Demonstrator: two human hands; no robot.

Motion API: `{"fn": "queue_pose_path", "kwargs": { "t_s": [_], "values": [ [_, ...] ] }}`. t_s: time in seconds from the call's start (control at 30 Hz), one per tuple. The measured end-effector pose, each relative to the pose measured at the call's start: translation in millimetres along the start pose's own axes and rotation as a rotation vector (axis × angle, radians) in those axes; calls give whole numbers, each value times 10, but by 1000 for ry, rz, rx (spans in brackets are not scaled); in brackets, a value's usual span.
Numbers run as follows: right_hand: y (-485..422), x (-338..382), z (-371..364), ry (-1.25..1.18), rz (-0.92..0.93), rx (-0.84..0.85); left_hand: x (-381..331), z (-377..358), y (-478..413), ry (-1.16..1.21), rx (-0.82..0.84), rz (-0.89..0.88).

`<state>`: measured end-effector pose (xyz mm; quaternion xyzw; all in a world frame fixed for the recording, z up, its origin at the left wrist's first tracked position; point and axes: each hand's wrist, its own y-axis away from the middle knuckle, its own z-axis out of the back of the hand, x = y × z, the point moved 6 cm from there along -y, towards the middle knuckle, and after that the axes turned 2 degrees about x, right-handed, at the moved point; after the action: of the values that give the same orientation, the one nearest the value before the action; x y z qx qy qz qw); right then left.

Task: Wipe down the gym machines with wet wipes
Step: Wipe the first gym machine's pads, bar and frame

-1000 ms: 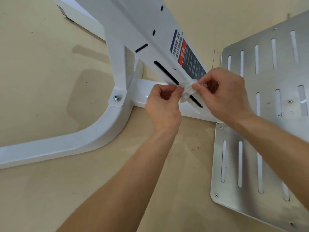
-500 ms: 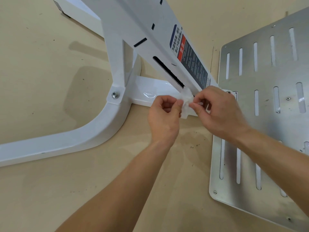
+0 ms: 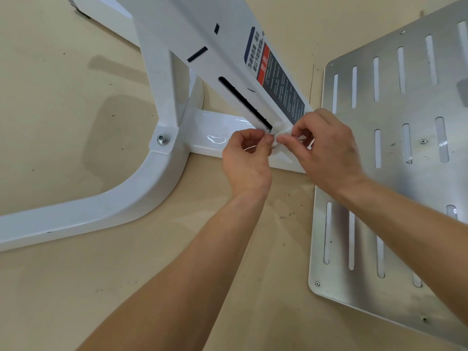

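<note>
A white gym machine frame stands on the floor, with a slanted white upright carrying a dark slot and a blue, red and black label. At the foot of that upright, over the white cross bar, both hands hold a small white wet wipe. My left hand pinches its left end between thumb and fingers. My right hand pinches its right end. Most of the wipe is hidden by the fingers.
A slotted bare-metal footplate lies flat on the right, its edge under my right forearm. The beige floor around the frame shows scattered dark specks. A bolt sits at the frame's joint.
Both hands with the wipe have slid down the slanted upright from beside the label to its foot at the cross bar. The camera has dipped slightly.
</note>
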<state>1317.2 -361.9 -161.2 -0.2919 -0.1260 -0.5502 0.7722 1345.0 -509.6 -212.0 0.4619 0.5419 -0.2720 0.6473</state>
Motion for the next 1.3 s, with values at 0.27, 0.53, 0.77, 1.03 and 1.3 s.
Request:
{"fn": "queue_pose_path", "kwargs": {
  "t_s": [0.27, 0.53, 0.77, 1.03, 1.3],
  "values": [
    [-9, 140, -16, 100, 297, -92, 33, 5, -8, -9, -28, -8],
    [33, -68, -79, 28, 255, -64, 129, 5, -115, -50, -18, 24],
    [137, -308, -89, -74, 9, -59, 190, -69, -84, -116, -10, 56],
    [25, -271, -60, -79, 58, -30, 213, -73, -106, -143, -16, 30],
    [225, -757, -131, 27, -107, 118, 598, -341, -32, -156, 28, 201]
  ]
}}
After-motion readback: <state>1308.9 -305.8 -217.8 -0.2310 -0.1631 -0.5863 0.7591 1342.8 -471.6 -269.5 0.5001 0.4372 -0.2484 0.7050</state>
